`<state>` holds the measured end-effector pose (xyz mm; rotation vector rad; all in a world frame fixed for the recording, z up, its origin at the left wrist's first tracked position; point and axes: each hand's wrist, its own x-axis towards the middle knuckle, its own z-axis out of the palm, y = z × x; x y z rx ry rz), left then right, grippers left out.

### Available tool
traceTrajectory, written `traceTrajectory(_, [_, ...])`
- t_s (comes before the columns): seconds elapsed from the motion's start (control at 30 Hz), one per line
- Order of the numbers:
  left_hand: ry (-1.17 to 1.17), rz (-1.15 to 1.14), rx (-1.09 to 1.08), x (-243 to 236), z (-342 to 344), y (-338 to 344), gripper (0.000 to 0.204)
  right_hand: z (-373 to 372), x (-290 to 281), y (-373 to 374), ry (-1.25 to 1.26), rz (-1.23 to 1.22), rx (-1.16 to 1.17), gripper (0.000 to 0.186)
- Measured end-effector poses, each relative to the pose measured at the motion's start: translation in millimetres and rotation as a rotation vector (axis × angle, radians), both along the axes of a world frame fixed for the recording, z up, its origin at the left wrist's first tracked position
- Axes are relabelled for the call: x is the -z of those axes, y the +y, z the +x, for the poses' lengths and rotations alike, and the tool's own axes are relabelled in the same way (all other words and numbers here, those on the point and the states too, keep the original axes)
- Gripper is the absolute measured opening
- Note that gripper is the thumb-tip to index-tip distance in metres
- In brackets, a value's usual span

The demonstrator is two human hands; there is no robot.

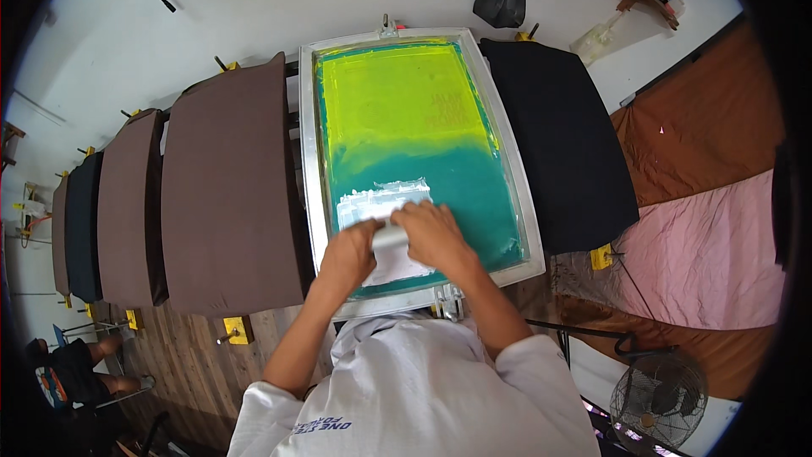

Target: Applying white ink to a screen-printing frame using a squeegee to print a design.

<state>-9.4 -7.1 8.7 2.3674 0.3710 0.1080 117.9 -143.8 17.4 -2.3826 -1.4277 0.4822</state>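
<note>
A screen-printing frame (314, 178) with pale metal edges lies in front of me. Its mesh is yellow-green (381, 89) at the far end and teal (474, 182) nearer me. Both my hands grip a pale squeegee (390, 238), slightly blurred, over the near part of the mesh. My left hand (349, 252) is closed round its left end, and my right hand (429, 233) round its right end. White ink (385, 195) lies in a patch around the squeegee, with a ragged ridge beyond it. My fingers hide most of the squeegee.
Left of the frame stand boards covered in brown fabric (233, 190), with yellow clamps (239, 330). A black-covered board (554, 144) is close on the right. A fan (660, 402) stands at lower right. Another person (80, 372) is at lower left.
</note>
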Motion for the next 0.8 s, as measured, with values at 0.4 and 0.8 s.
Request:
traceTrajectory(0.4, [0.041,0.072,0.05,14.7,-69.5,-62.3,0.065,-75.2,11.4,-64.9,0.026,0.051,0.028,0.039])
traceTrajectory(0.8, [0.014,-0.028,-0.046,3.4,-18.7,-9.0,0.053,-29.0,8.7,-15.2,-0.088,0.06,-0.017,0.04])
